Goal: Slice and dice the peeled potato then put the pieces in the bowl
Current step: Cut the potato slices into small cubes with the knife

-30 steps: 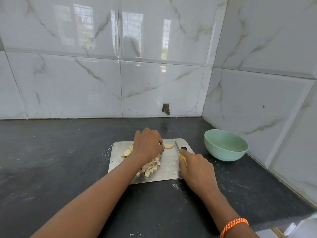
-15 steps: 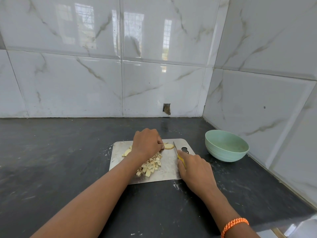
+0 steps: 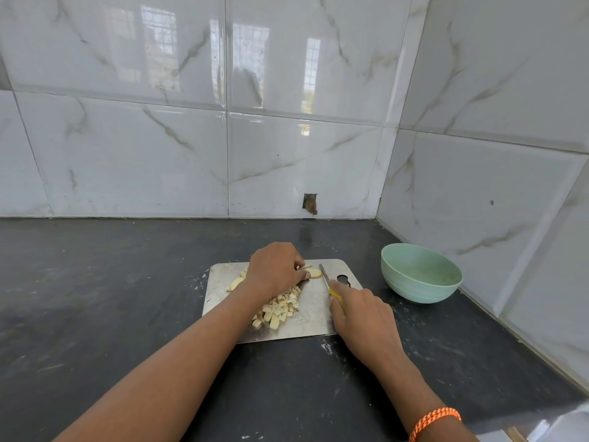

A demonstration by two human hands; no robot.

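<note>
A steel cutting board (image 3: 312,320) lies on the dark counter. My left hand (image 3: 274,269) holds down a pale potato slice (image 3: 314,273) at the board's far side, fingers curled over it. My right hand (image 3: 363,314) grips a yellow-handled knife (image 3: 328,282), its blade resting just right of the slice. A heap of diced potato (image 3: 280,309) lies mid-board, partly under my left forearm. More uncut slices (image 3: 236,283) show left of my left hand. The pale green bowl (image 3: 420,277) stands to the right of the board; no pieces show inside it.
White marble-look tiled walls close off the counter (image 3: 111,298) at the back and on the right, forming a corner behind the bowl. A small hole (image 3: 310,204) sits low in the back wall. The counter's front edge runs at the lower right.
The knife blade has shifted slightly closer to the potato slice. My left hand keeps holding the slice; the view has shifted a little.
</note>
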